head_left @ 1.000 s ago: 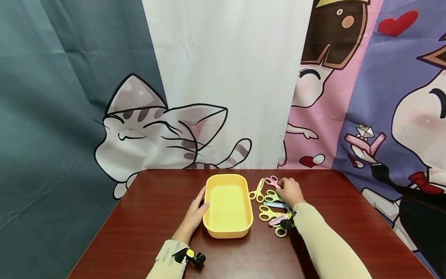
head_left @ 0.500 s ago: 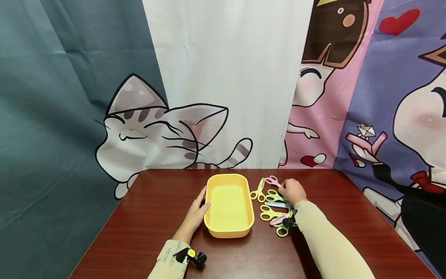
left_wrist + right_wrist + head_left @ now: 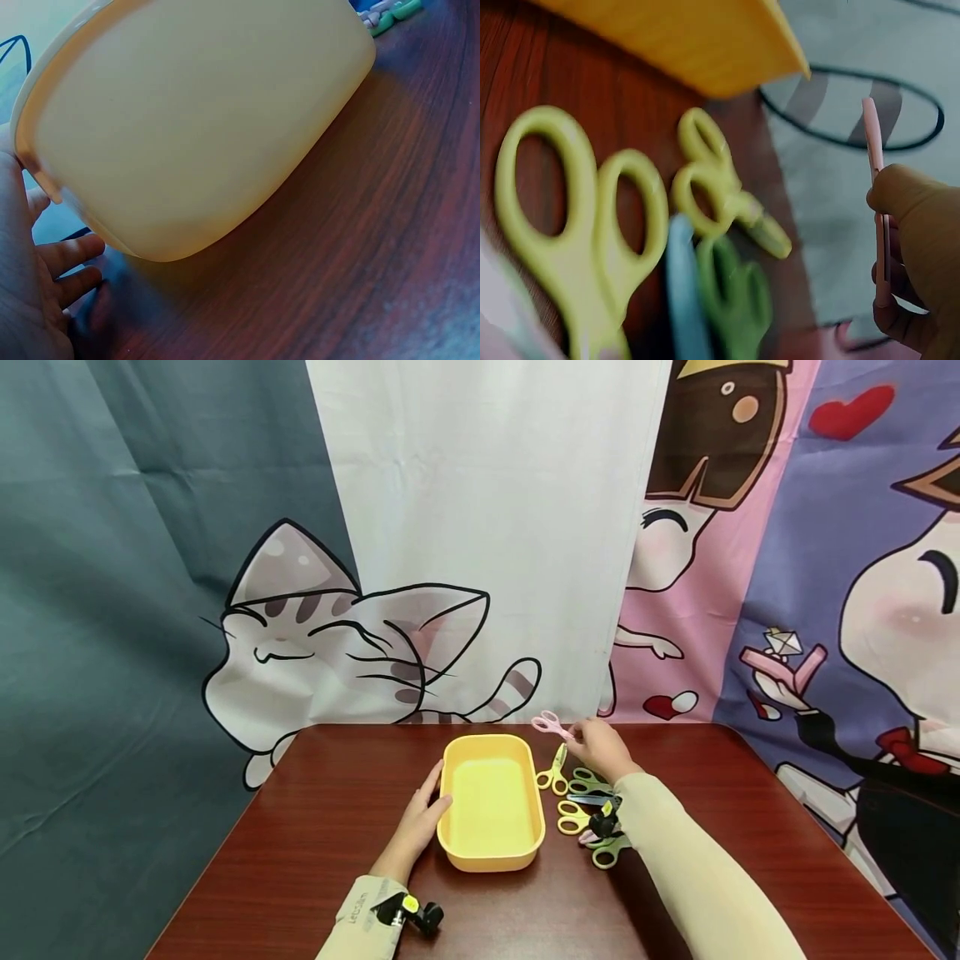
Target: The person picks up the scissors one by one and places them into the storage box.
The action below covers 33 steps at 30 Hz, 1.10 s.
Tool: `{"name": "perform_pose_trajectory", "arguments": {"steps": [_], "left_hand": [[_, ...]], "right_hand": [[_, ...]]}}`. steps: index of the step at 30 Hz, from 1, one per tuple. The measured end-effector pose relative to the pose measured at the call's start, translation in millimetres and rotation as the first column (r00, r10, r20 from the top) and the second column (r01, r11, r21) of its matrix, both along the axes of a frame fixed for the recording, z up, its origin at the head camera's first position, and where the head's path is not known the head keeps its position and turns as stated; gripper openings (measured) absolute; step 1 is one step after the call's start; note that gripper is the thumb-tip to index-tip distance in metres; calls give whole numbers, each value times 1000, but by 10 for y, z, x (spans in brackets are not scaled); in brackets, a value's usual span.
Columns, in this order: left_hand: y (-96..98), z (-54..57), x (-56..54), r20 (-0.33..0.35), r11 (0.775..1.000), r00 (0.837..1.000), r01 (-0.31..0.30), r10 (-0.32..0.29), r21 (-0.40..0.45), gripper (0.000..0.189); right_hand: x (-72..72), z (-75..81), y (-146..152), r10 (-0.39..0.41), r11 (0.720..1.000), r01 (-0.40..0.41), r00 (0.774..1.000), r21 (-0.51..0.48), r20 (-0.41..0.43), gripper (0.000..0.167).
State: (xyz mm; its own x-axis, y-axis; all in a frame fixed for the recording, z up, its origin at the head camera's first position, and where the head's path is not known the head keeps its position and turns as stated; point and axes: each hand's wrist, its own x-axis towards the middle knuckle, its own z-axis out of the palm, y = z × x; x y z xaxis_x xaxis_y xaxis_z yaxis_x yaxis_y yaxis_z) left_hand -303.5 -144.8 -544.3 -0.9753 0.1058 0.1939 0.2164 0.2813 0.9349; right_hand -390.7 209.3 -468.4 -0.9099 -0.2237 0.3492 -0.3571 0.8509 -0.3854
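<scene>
In the head view my right hand (image 3: pixel 602 749) pinches a pair of pink scissors (image 3: pixel 550 724) above the table's far edge, its handle loops pointing left. The right wrist view shows these scissors (image 3: pixel 877 195) edge-on between thumb and fingers. My left hand (image 3: pixel 415 827) holds the left side of a yellow plastic bin (image 3: pixel 491 865), thumb over the rim and fingers along the outer wall. Below the right forearm lie yellow scissors (image 3: pixel 572 818), green scissors (image 3: pixel 583 782) and a light blue piece (image 3: pixel 684 289). Smaller yellow scissors (image 3: pixel 555 774) lie right beside the bin.
More green scissors (image 3: pixel 604 853) lie nearest the front of the pile, partly under the right wrist camera (image 3: pixel 602 823). The brown wooden table (image 3: pixel 315 860) ends at a printed curtain (image 3: pixel 487 527) behind it.
My right hand has lifted the pink scissors off the table and carried them up and left, toward the bin's far right corner. The left hand and bin stay in place.
</scene>
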Motion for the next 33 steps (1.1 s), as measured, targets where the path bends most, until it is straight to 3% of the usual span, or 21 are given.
{"name": "perform_pose_trajectory", "arguments": {"steps": [2, 8, 9, 15, 20, 27, 33], "left_hand": [[5, 14, 9, 0, 1000, 1000, -1, 1, 11, 63], [37, 336, 204, 21, 1000, 999, 31, -31, -2, 61], [39, 337, 202, 21, 999, 999, 33, -33, -5, 61], [21, 40, 9, -18, 1000, 1000, 14, -15, -13, 62], [1, 12, 9, -19, 1000, 1000, -6, 6, -23, 63], [-5, 11, 9, -30, 999, 999, -15, 14, -29, 63], [9, 16, 7, -36, 999, 999, -10, 9, -42, 63]], "right_hand": [[1, 81, -98, 36, 999, -35, 999, 26, -21, 7], [28, 243, -430, 171, 980, -162, 983, 114, -74, 7], [37, 260, -490, 193, 974, -182, 978, 134, -74, 7], [92, 322, -824, 286, 932, -269, 958, 243, -34, 6], [90, 314, -1050, 328, 903, -319, 944, 287, 18, 6], [27, 189, -1251, 341, 856, -352, 935, 377, 98, 21], [26, 120, -1347, 330, 809, -367, 930, 460, 162, 14]]}}
